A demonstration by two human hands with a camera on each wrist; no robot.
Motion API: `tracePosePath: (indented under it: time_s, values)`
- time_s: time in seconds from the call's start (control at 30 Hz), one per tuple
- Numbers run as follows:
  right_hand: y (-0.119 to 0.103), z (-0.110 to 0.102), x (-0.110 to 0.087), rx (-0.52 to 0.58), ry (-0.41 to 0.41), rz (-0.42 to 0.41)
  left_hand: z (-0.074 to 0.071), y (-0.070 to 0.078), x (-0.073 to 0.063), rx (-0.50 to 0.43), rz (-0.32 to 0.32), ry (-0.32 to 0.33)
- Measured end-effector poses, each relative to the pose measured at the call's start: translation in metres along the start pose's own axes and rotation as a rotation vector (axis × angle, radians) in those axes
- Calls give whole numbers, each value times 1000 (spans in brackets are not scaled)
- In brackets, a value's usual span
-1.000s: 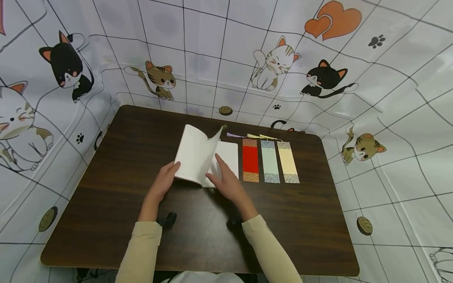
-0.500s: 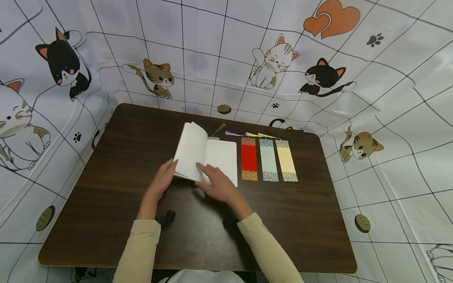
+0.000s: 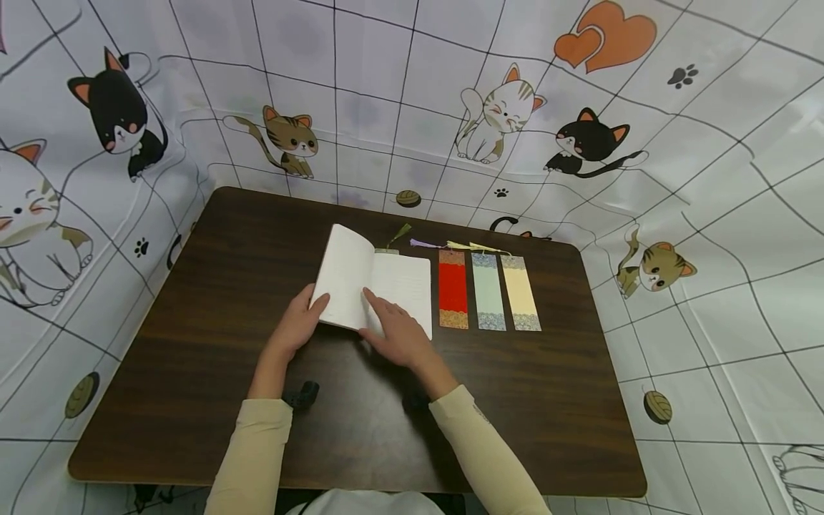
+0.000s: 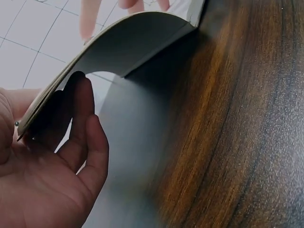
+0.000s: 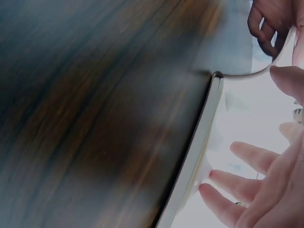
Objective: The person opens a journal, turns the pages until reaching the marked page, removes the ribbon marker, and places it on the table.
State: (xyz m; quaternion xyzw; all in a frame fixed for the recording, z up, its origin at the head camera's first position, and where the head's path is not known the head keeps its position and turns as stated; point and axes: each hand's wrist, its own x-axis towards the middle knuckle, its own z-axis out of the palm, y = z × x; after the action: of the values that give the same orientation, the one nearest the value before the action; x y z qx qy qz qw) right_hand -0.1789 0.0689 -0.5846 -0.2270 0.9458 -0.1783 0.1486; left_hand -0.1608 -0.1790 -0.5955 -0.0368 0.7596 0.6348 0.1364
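Note:
An open notebook point(image 3: 344, 279) with white pages lies on the table, its left half raised and curved. My left hand point(image 3: 297, 323) grips that raised edge, thumb on the page and fingers beneath the cover; the left wrist view shows the fingers point(image 4: 85, 102) under it. Over the inner pages, close to the fold, is my right hand point(image 3: 400, 333) with fingers extended and spread, as the right wrist view also shows of its fingers point(image 5: 251, 156). A green tassel point(image 3: 402, 232) and a bookmark's top end point(image 3: 387, 251) stick out past the notebook's far edge.
To the right of the notebook lie three bookmarks in a row: red point(image 3: 453, 290), pale green point(image 3: 490, 292) and cream point(image 3: 522, 293), their tassels pointing left. The brown table point(image 3: 547, 422) meets a cat-patterned cloth backdrop point(image 3: 386, 86) behind.
A page standing up at the fold has gone over to the left side. My right hand has moved left with it. The bookmark's top end and green tassel show more fully.

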Motion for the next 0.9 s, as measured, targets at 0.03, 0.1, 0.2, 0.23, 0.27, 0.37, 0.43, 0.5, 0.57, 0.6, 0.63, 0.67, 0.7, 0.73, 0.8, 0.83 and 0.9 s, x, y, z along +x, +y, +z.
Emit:
tracePosePath:
  time_s: [0.03,0.1,0.2,0.23,0.27,0.37,0.43,0.5,0.57,0.6,0.63,0.67,0.7,0.73,0.8,0.83,0.9]
  values:
    - [2,0,0,-7,5,11,0,0,0,1,4,-1]
    - [7,0,0,-13,3,31,0,-1,-1,0,16,-4]
    - [16,-2,-2,-40,-13,35,0,-3,0,4,33,5]
    - [19,-2,-2,-50,-20,31,0,-3,0,5,36,8]
    - [21,-3,-3,-60,-27,27,0,-3,0,7,39,10]
    - [29,-6,-6,-91,-49,21,0,-5,1,7,48,10]
    - [34,-8,-7,-98,-57,25,0,-5,1,-2,55,5]
    - [38,-10,-8,-100,-61,33,-1,-6,1,-8,64,-1]
    - [42,-10,-8,-109,-63,40,-1,-7,0,-22,69,-6]
    - [44,-10,-8,-111,-62,41,-2,-7,-1,-25,72,-10]
    - [45,-10,-8,-109,-64,42,-2,-7,-1,-27,74,-14]
    - [46,-10,-8,-112,-67,41,-2,-7,-1,-30,76,-15]
    - [47,-10,-8,-116,-71,39,-2,-7,-2,-34,77,-17]
    - [48,-10,-8,-113,-73,37,-2,-7,-2,-38,76,-17]
    - [48,-11,-8,-108,-75,26,-2,-7,-3,-40,74,-12]
    - [48,-12,-8,-110,-75,19,-2,-7,-3,-41,73,-10]
    - [49,-14,-8,-114,-77,2,-2,-6,-4,-43,68,-7]
